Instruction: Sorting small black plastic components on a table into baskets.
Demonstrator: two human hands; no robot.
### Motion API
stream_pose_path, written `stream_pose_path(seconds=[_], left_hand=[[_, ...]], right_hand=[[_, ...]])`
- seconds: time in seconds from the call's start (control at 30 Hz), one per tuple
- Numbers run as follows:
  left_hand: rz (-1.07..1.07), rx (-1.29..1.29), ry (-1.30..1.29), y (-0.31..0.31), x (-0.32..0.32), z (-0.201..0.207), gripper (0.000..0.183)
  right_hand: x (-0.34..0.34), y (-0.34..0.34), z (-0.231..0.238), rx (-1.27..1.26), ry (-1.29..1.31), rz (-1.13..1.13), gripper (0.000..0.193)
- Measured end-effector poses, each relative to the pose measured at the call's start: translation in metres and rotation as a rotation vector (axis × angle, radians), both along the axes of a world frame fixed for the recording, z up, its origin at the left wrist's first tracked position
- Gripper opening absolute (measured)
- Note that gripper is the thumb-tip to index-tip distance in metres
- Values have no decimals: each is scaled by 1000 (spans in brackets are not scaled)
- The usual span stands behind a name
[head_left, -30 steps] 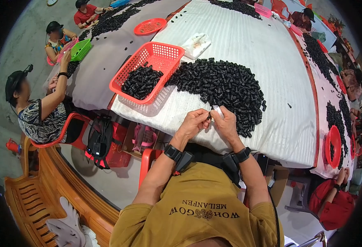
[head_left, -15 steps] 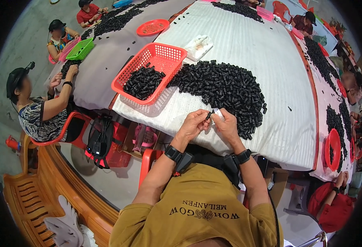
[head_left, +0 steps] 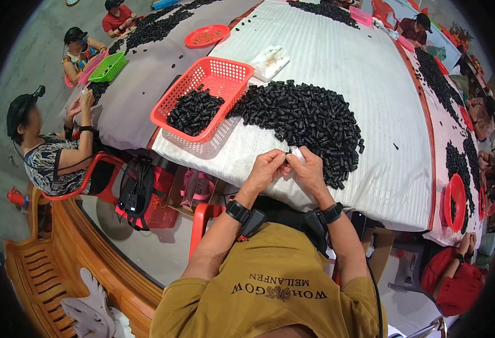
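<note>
My left hand (head_left: 267,170) is closed in a pinch, its fingertips meeting those of my right hand (head_left: 310,172) just over the near edge of the table. A small white piece (head_left: 296,152), like cloth or tissue, sticks up from my right thumb and fingers. Whatever sits between my left fingertips is hidden. Right beyond both hands spreads a heap of small black cylindrical parts (head_left: 309,118). To the left of that heap stands a red plastic basket (head_left: 225,84), with more black parts (head_left: 195,112) piled at its near end.
A crumpled white tissue packet (head_left: 270,63) lies behind the basket, and a red round tray (head_left: 207,36) farther back. At the left a co-worker (head_left: 56,146) sits by a green basket (head_left: 107,66). A red basin (head_left: 454,203) stands at the right. A wooden bench (head_left: 44,281) is at lower left.
The small black part that showed between my left fingertips is now out of sight. My fingertips have drawn closer together. The co-worker at the left has raised their hands off the table.
</note>
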State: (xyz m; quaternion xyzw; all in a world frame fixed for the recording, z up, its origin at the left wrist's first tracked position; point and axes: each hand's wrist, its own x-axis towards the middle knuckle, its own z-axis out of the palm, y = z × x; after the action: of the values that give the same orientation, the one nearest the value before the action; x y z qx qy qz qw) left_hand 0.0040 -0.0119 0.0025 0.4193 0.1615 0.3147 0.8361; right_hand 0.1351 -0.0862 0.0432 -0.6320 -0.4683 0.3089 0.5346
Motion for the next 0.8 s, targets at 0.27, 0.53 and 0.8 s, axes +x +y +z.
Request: stream_pose_path(seconds=[0.27, 0.53, 0.8], left_hand=[[-23, -21, -38, 2, -3, 3, 22], [-62, -106, -30, 3, -7, 6, 19], [-70, -173, -107, 8, -8, 3, 19]], right_hand=[[4, 2, -8, 5, -24, -2, 25], [3, 2, -6, 6, -26, -26, 26], [10, 1, -11, 18, 91, 93, 26]])
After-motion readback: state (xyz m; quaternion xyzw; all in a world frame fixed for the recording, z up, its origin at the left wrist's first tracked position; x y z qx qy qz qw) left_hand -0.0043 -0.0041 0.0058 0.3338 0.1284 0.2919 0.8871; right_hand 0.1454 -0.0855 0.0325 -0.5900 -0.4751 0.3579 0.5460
